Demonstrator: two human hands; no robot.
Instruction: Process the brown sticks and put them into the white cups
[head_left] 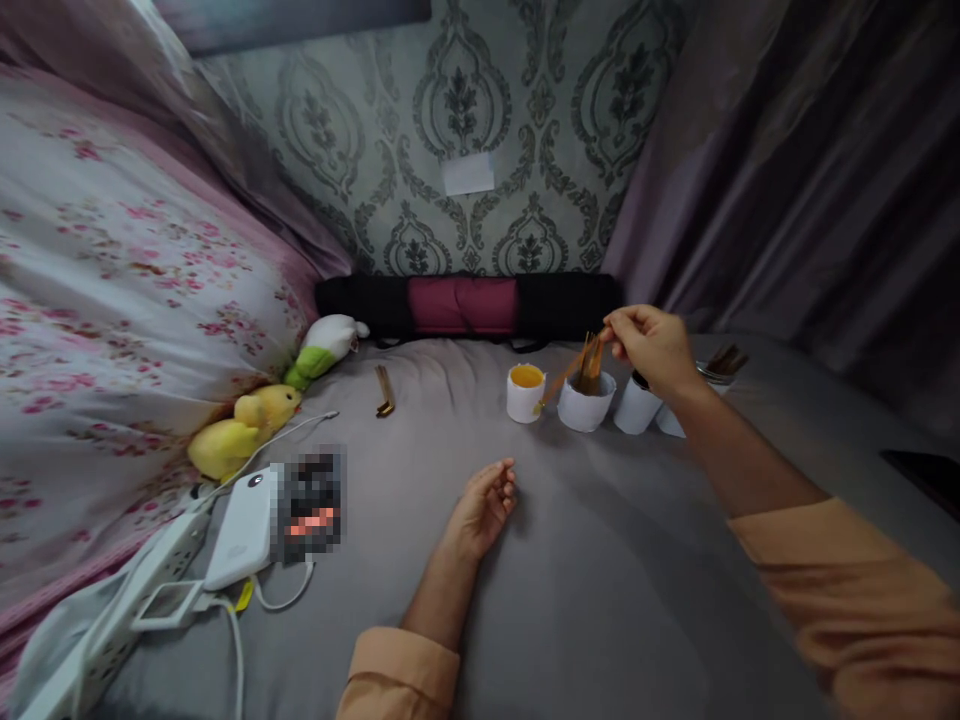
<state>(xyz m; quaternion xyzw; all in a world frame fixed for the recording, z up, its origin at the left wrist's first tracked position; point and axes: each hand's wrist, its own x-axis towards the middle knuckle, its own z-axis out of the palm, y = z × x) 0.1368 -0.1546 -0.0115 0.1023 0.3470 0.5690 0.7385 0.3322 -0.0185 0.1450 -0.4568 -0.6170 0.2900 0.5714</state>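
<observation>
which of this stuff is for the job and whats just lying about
Likely for the job: stick in the right hand, white pots, bowl of sticks, maybe the brown bundle

Likely just lying about: plush toys, power strip, white device, long roll

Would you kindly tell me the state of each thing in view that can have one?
Right hand: pinching a thin brown stick
Thin brown stick: slanted, lower end near yellow-filled cup
Left hand: loosely curled, holding nothing visible
Yellow-filled cup: upright, open
Neighbouring cup: upright, open, brown sticks inside
Two cups further right: partly hidden
Loose sticks: lying on the sheet
White cable: one end unplugged
Power strip: adapter apparently plugged in
</observation>
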